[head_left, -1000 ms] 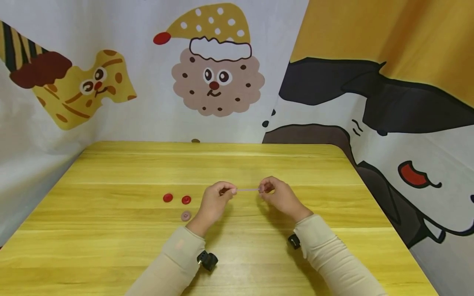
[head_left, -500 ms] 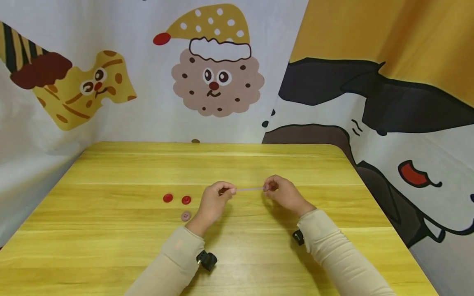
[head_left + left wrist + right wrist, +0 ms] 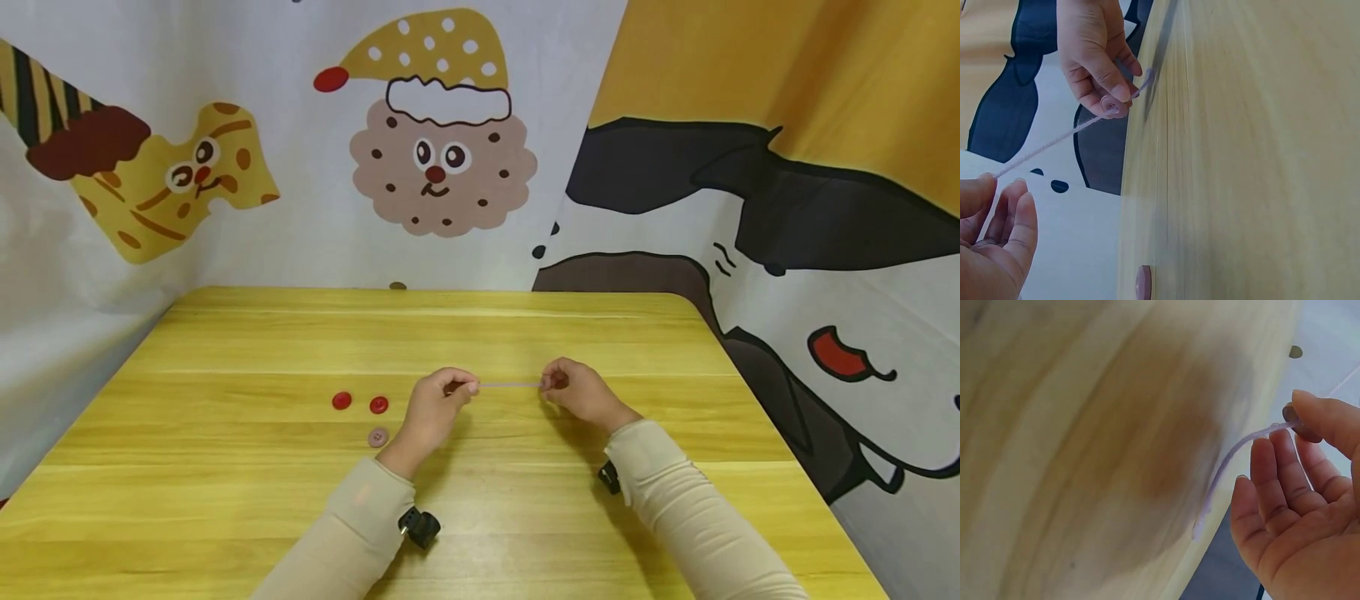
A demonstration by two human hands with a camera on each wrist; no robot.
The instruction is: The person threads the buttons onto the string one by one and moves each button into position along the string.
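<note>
A pale purple string [image 3: 510, 385] runs straight between the two hands above the table. My left hand [image 3: 437, 407] pinches one part of it between thumb and forefinger; in the left wrist view its other fingers stand apart from the string. With thumb and fingertips, my right hand [image 3: 583, 393] pinches a dusty-pink button [image 3: 1109, 104]. The string passes through that button, and a short loose tail [image 3: 1225, 464] hangs beyond it in the right wrist view. Left of the hands lie two red buttons [image 3: 342, 401] and a dusty-pink button [image 3: 378, 437] on the table.
The wood-grain table [image 3: 225, 517] extends around both hands. Behind it and along its sides hangs a curtain [image 3: 300, 242] with cartoon prints. A small black device [image 3: 420, 528] sits at the left wrist, another [image 3: 609, 477] at the right.
My right hand has moved to the right with the button, and the stretch of string between the hands is longer. The left hand and the buttons on the table stay about where they were.
</note>
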